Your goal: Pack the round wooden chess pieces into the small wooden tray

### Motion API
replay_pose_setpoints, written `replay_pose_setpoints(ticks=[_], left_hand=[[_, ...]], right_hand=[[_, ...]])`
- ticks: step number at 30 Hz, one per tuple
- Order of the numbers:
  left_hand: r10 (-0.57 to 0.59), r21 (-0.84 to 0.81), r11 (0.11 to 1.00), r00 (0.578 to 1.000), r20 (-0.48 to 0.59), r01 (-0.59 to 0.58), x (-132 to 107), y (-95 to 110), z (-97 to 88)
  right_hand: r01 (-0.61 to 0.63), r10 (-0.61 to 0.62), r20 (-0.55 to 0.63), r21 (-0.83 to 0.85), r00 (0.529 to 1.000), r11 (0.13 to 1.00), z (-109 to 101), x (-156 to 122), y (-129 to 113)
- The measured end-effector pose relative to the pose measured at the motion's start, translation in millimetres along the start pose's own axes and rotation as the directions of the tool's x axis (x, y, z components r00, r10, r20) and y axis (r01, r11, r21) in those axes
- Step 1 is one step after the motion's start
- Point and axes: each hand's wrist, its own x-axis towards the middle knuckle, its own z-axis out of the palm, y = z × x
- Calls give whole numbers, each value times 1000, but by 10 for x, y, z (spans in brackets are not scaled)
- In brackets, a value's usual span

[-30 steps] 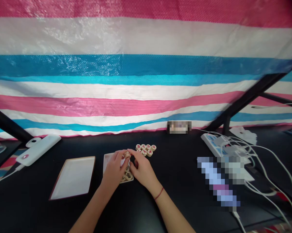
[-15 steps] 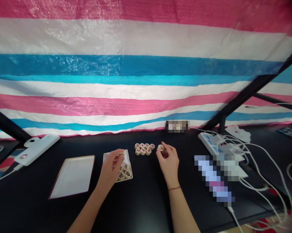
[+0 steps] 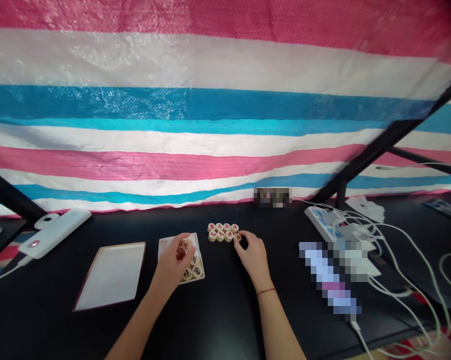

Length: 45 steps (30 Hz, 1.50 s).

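My left hand (image 3: 171, 262) is over a small white box (image 3: 195, 243), thumb and fingers closed on a round xiangqi piece (image 3: 186, 245) with a red character. Beneath it in the box lie several pieces with black characters (image 3: 197, 271). To the right of the box, red-character pieces (image 3: 220, 234) form two short rows, face up on the black table. My right hand (image 3: 254, 255) pinches another xiangqi piece (image 3: 238, 237) at the right end of the nearer row, thumb and fingertips around it.
A shallow box lid (image 3: 110, 277) lies left of the box. Farther left is a white device (image 3: 56, 232) with a cable. On the right are a power strip (image 3: 319, 222) with tangled white cables and a blurred-out phone-like object (image 3: 328, 277). A striped sheet (image 3: 210, 165) hangs behind.
My right hand has moved left, bringing its piece to the end of the nearer row. The red-character piece in my left hand now shows more clearly over the box.
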Motion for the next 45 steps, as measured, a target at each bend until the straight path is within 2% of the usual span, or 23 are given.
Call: replay_pose_setpoints(ticks=[3, 5, 7, 9, 11, 14, 17, 19, 21, 24, 29, 37, 45], left_hand=[[78, 94, 992, 997, 13, -79, -20, -4, 33], [143, 144, 979, 989, 40, -147, -37, -9, 56], [196, 166, 965, 978, 71, -205, -58, -11, 80], [244, 174, 951, 966, 90, -256, -81, -9, 103], [294, 180, 934, 951, 101, -308, -101, 2, 121], [345, 189, 912, 931, 119, -363, -113, 35, 109], [373, 226, 892, 920, 118, -391, -92, 60, 29], [385, 247, 883, 917, 104, -399, -62, 54, -47], [383, 254, 885, 920, 76, -390, -30, 33, -119], [363, 253, 898, 931, 36, -360, 2, 0, -184], [360, 236, 902, 931, 55, -362, 0, -8, -182], [337, 214, 911, 935, 106, -353, -12, -12, -143], [305, 199, 923, 942, 140, -329, -21, 9, -137]], right_hand=[[119, -99, -116, 170, 988, 978, -30, -71, -241], [227, -229, -30, 313, 973, 922, -22, -160, -451], [287, -355, 97, 411, 930, 865, 14, -258, -642], [293, -396, 151, 451, 906, 843, 59, -335, -771], [273, -382, 160, 463, 910, 843, 89, -367, -816], [238, -316, 105, 451, 943, 860, 75, -313, -711], [117, -88, -100, 333, 991, 936, 23, -176, -436], [-41, 80, -173, 223, 982, 974, -2, -87, -223], [-123, 144, -155, 143, 977, 982, -8, -30, -50], [-100, 103, -83, 46, 991, 994, 12, -9, 72], [-70, 69, -7, -25, 998, 997, 69, -40, 61], [-29, 29, 6, -46, 1000, 998, 97, -50, 65], [-44, 46, 19, -64, 999, 997, 110, -55, 65]])
